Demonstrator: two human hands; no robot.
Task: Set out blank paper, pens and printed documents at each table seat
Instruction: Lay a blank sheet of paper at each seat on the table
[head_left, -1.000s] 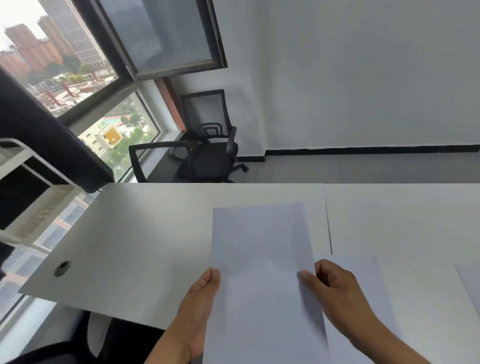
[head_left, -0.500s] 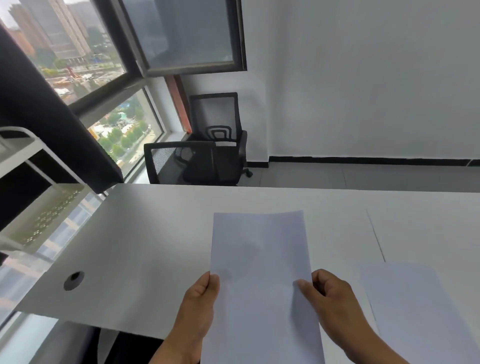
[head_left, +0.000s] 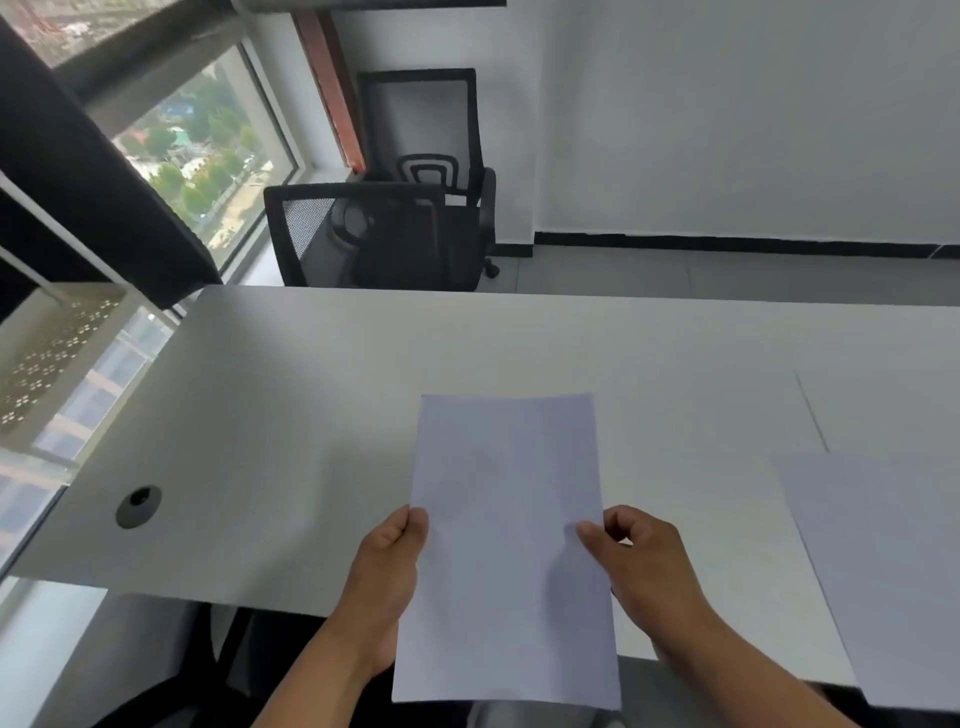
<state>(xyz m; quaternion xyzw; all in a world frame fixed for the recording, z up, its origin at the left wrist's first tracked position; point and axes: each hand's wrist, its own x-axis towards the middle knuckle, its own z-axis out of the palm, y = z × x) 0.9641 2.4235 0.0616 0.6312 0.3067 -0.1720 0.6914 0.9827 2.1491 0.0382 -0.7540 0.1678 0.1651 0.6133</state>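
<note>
You hold a sheet of paper (head_left: 506, 545), matt and smooth. Beneath it the tabletop (head_left: 311, 415) looks like matt, smooth white laminate. Beyond the tabletop, the office chairs (head_left: 384, 234) have black mesh backs; left of it stands a perforated white metal shelf (head_left: 49, 348).

Two sheets of blank paper: one (head_left: 506, 545) held over the table's near edge, one (head_left: 888, 577) lying flat toward its near right corner. Two hands, left (head_left: 387, 587) and right (head_left: 644, 566). One white table (head_left: 311, 415). One round cable hole (head_left: 138, 506) near its left edge. Two black office chairs (head_left: 384, 234) beyond its far edge
</note>
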